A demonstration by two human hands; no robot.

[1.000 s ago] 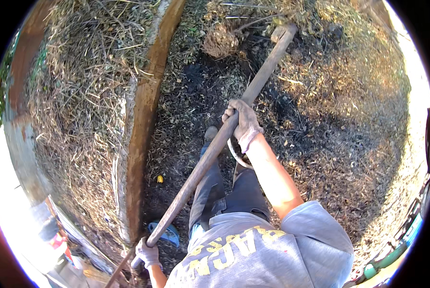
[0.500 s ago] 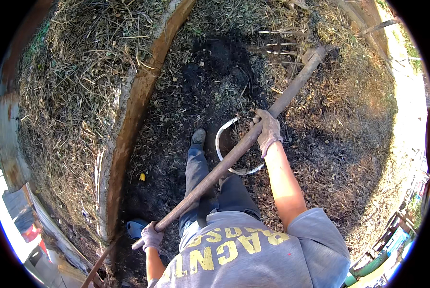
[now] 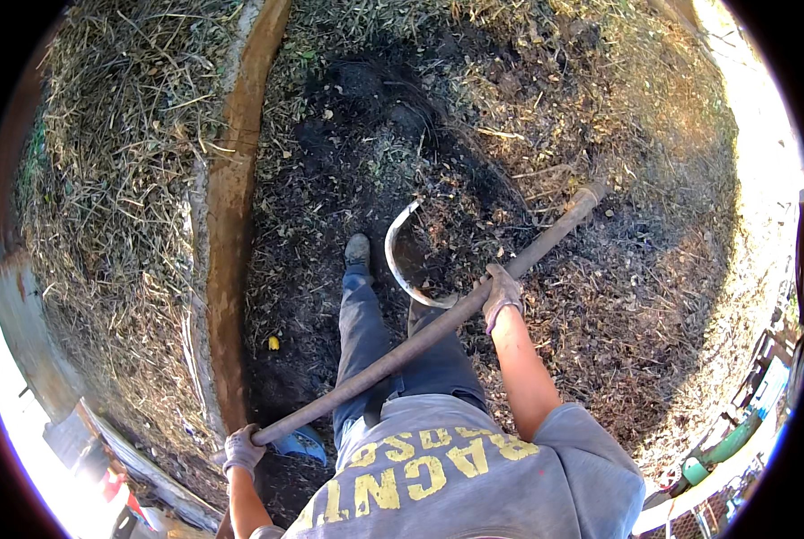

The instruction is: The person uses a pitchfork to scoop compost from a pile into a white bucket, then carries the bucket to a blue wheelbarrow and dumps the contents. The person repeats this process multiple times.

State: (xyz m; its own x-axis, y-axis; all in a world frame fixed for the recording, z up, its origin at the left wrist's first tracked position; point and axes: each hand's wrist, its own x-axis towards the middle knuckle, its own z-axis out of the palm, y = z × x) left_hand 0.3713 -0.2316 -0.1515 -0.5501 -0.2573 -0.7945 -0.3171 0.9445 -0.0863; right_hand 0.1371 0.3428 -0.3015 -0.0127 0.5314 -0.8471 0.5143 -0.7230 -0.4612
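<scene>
A long wooden tool handle (image 3: 393, 355) runs from lower left up to the right. Its far end (image 3: 587, 196) is sunk in dry mulch, so the tool's head is hidden. My left hand (image 3: 240, 449), gloved, is closed on the handle's near end. My right hand (image 3: 503, 293), also gloved, grips the handle near its middle. Just left of my right hand a curved metal rim (image 3: 400, 260) sticks half out of the dark soil (image 3: 348, 135). My left boot (image 3: 358, 251) stands on the soil beside that rim.
A weathered wooden plank (image 3: 233, 216) edges the dark bed on the left, with a heap of dry straw (image 3: 114, 180) beyond it. A small yellow object (image 3: 273, 342) lies by the plank and a blue object (image 3: 300, 441) below the handle. Green pipes (image 3: 725, 445) lie at lower right.
The tool has swung right and down: its far end went from the upper middle to the right. The tines seen half a second ago are now hidden in mulch. Both hands kept their grip.
</scene>
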